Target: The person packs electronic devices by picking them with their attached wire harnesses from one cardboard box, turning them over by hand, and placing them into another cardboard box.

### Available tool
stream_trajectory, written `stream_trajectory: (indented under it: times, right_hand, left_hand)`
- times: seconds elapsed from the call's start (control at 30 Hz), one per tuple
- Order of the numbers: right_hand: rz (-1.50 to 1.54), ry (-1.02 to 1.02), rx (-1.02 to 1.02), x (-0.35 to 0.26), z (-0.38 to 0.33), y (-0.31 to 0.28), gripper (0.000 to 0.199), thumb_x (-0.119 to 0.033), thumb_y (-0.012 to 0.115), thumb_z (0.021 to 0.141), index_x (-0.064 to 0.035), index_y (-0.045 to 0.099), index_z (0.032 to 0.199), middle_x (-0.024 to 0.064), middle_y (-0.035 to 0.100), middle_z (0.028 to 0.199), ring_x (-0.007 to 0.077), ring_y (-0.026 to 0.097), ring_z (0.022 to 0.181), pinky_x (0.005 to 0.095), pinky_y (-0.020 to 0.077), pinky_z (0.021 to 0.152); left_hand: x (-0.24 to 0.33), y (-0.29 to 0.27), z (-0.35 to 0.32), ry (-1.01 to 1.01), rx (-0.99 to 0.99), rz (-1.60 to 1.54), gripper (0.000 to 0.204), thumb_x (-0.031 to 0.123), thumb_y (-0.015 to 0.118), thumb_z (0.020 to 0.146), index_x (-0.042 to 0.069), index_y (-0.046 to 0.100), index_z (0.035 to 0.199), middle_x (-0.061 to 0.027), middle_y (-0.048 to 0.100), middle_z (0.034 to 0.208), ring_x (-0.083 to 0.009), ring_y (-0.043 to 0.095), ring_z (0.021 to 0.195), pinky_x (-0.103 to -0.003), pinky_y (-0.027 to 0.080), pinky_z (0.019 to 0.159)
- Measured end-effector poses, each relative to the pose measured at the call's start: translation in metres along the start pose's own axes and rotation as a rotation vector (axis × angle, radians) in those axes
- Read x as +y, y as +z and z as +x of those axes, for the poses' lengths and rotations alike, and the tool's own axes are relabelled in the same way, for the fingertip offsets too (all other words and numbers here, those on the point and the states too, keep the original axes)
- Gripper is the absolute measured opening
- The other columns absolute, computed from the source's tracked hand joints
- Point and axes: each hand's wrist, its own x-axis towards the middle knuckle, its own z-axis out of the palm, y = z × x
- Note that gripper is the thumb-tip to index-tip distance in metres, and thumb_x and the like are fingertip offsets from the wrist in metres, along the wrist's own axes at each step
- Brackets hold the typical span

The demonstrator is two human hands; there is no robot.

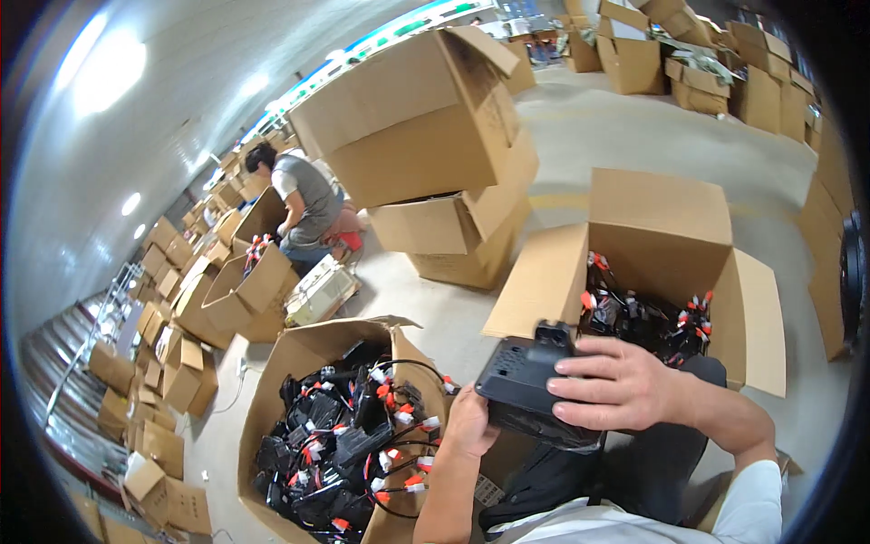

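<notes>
Above my lap I hold a black plastic box [521, 381] with a raised bracket on its top and rows of small holes. My left hand [471, 424] grips its left side, with the fingers partly hidden beneath. The fingers of my right hand [612, 385] lie across its right side and hold it. Close to my left forearm stands an open carton [263, 408] full of black parts [340, 444] with cables and red and white connectors. Beyond my right hand is another open carton [652, 204], holding black cables [634, 317] with red and white connectors.
Large cartons [408, 118] are stacked ahead of me. At the left, a co-worker [308, 199] bends over an open carton [249, 290], near a pale bundle [322, 286] on the floor. More cartons [634, 63] line the far right, and others crowd the left.
</notes>
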Motion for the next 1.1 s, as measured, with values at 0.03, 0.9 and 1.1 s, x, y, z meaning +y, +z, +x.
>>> stream_trajectory:
  times: [0.03, 0.9, 1.1]
  right_hand:
    - [0.018, 0.031, -0.018, -0.005, -0.009, 0.003, 0.024, -0.012, 0.067, 0.086, -0.0139, 0.068, 0.11, 0.0082, 0.066, 0.123, 0.028, 0.064, 0.112, 0.0467, 0.051, 0.098]
    - [0.086, 0.18, -0.022, -0.011, -0.08, 0.006, 0.03, -0.023, 0.075, 0.084, -0.0076, 0.058, 0.104, 0.0138, 0.064, 0.117, 0.0285, 0.062, 0.113, 0.0449, 0.0506, 0.097]
    - [0.751, 0.938, 0.593, -0.044, -0.075, 0.032, 0.068, -0.036, 0.087, 0.077, -0.0035, 0.048, 0.122, 0.0145, 0.058, 0.12, 0.0168, 0.059, 0.108, 0.0318, 0.0504, 0.09]
  left_hand:
    - [-0.003, 0.0, 0.0, 0.008, 0.007, -0.009, 0.04, 0.037, 0.048, 0.105, 0.002, 0.064, 0.116, -0.0095, 0.07, 0.11, -0.0217, 0.068, 0.095, -0.037, 0.055, 0.082]
    - [-0.031, -0.002, 0.009, -0.28, -0.374, -0.088, 0.057, 0.05, 0.041, 0.105, 0.001, 0.056, 0.132, -0.0129, 0.071, 0.109, -0.0242, 0.072, 0.092, -0.037, 0.062, 0.071]
    - [-0.029, 0.045, 0.009, 0.796, -0.378, 0.451, 0.072, 0.039, 0.07, 0.093, -0.002, 0.043, 0.145, -0.0115, 0.063, 0.124, -0.0201, 0.061, 0.114, -0.032, 0.046, 0.1]
